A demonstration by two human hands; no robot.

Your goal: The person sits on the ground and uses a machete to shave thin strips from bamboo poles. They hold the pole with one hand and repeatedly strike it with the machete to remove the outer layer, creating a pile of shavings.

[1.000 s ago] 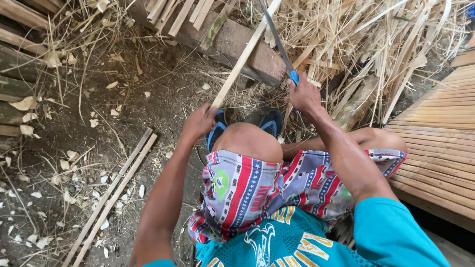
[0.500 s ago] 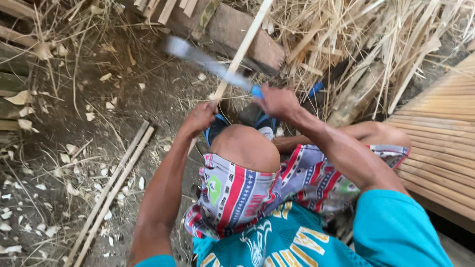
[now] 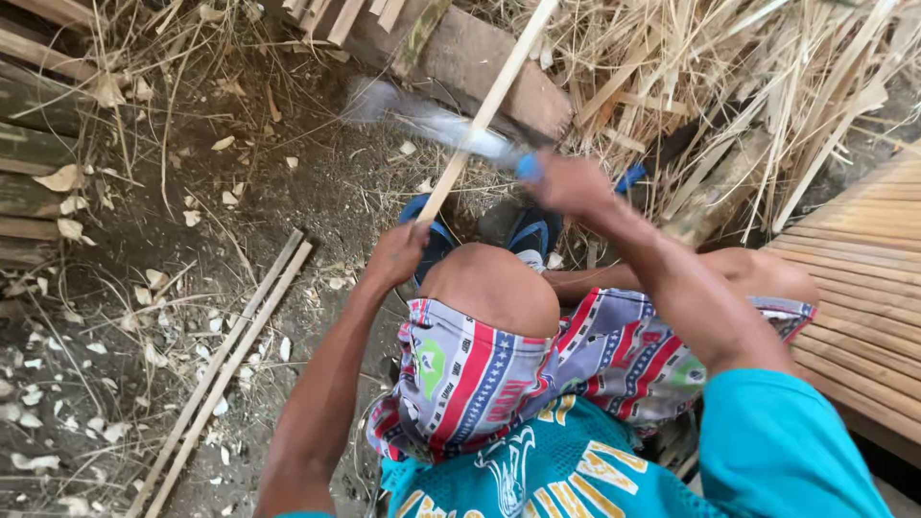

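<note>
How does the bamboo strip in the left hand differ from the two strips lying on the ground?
The held strip is tilted, its lower end gripped by the left hand; the two ground strips lie flat and untouched. The held strip is alone, with a blurred knife in the right hand crossing it; the ground strips lie side by side. The held strip looks paler and yellower; the ground strips look greyer. All are long, thin and straight.

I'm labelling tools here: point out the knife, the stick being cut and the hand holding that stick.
knife (image 3: 436, 125), head view, on the blurred blade.
stick (image 3: 489, 101), head view, mid-length.
left hand (image 3: 395, 257), head view, on the knuckles.
</note>
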